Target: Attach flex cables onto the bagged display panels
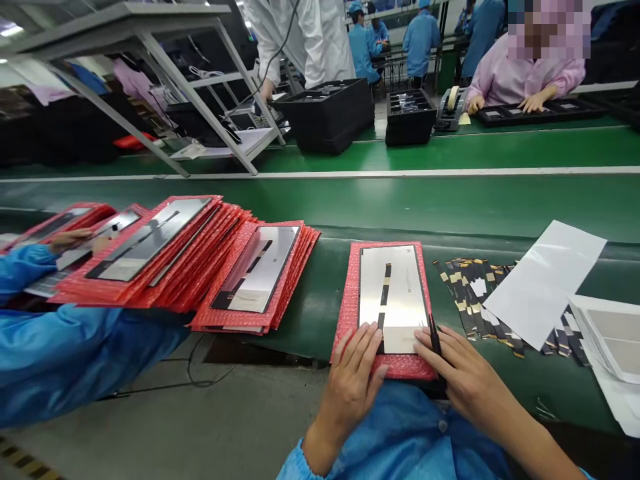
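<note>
A silvery display panel (395, 287) lies face-flat on a red bubble-wrap sheet (347, 320) at the bench edge before me. Along its middle runs a dark flex cable strip (385, 287). My left hand (353, 373) rests with outstretched fingers on the panel's lower left corner and the strip's lower end. At the lower right corner, my right hand (457, 367) holds slim black tweezers (434, 337) between its fingers, their tips pointing up along the panel's edge. Its fingertips touch the panel's surface.
Loose flex cables (470, 293) lie right of the panel, partly under a white sheet (547, 283). White trays (610, 340) sit at far right. Stacks of wrapped panels (260, 267) stand left, beside a co-worker's blue sleeve (85, 360). Across the green belt (400, 200) are black bins (325, 117).
</note>
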Demonstrator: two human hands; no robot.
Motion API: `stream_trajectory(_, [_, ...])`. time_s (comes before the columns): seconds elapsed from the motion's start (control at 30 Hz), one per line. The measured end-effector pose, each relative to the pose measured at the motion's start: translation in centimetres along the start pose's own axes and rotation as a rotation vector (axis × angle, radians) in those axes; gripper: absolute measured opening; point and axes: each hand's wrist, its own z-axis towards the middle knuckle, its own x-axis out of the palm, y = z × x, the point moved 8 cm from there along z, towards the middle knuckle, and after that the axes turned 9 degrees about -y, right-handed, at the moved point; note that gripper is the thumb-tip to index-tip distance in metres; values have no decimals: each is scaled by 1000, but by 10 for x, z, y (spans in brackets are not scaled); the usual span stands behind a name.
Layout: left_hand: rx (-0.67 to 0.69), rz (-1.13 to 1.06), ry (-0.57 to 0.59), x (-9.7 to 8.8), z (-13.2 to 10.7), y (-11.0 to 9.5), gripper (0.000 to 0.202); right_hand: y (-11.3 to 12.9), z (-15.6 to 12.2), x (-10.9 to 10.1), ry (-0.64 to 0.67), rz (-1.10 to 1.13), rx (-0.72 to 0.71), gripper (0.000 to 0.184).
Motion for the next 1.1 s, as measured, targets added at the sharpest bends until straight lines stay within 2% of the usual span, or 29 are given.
stream_trajectory(0.1, [-59, 13, -51, -4, -9, 11, 48, 0, -7, 1, 4, 15, -4, 87])
stream_trajectory(0.2, [4, 46, -51, -5, -14, 8, 43, -1, -12, 3, 26, 18, 1, 86])
stream_trajectory(0.3, [71, 67, -38, -6, -15, 1, 48, -2, -14, 5, 40, 10, 10, 85])
stream_trajectory(0.4, [59, 25, -18, -6, -11, -1, 57, -4, -14, 6, 42, 12, 22, 84])
stream_trajectory(0.6, [-75, -74, 8, -7, 28, 16, 57, -6, -14, 5, 38, 27, 43, 82])
stream_trajectory(0.73, [-51, -95, 87, 0, 53, 26, 49, -7, -14, 3, 44, 22, 42, 81])
stream_trajectory(0.93, [-50, -144, 137, 10, 51, 32, 48, 8, 9, 0, 52, -10, -28, 83])
stream_trajectory(1.1, [-68, -194, 99, 10, 48, 32, 46, 26, 33, 17, 129, -45, -114, 86])
